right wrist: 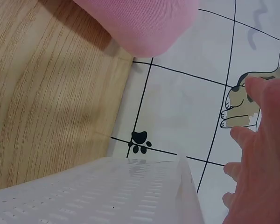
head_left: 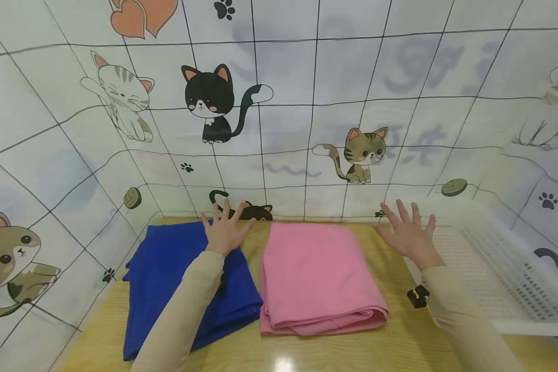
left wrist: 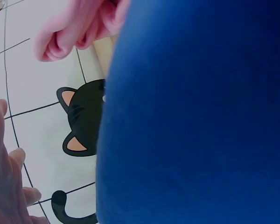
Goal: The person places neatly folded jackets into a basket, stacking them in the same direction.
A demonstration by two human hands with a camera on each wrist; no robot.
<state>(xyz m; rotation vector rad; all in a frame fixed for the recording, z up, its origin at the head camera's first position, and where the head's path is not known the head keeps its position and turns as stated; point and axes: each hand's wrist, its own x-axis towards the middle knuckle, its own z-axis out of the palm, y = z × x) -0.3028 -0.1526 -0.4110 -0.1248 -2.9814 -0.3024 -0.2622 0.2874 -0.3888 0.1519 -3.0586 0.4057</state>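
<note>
Two cream sleeves reach forward from the bottom of the head view over a wooden counter (head_left: pixel 400 351). Under the left forearm lies a folded blue cloth (head_left: pixel 167 279); the left hand (head_left: pixel 225 230) hovers over its far right corner with fingers spread and straight, gripping nothing. From the left wrist view the blue cloth fills most of the frame, and the fingertips show at the left edge against the cat-printed backdrop (head_left: pixel 279 103). Just right of that hand, between both hands, a folded pink cloth (head_left: pixel 316 279) lies flat on the counter, its rolled folds toward the person, apart from the blue cloth by a narrow strip of wood. The right hand (head_left: pixel 409 235) is open too, fingers splayed, held above the counter just beyond the pink cloth's far right corner. Right of this hand stands a white perforated basket (head_left: pixel 507 279), its rim close beside the wrist.
</note>
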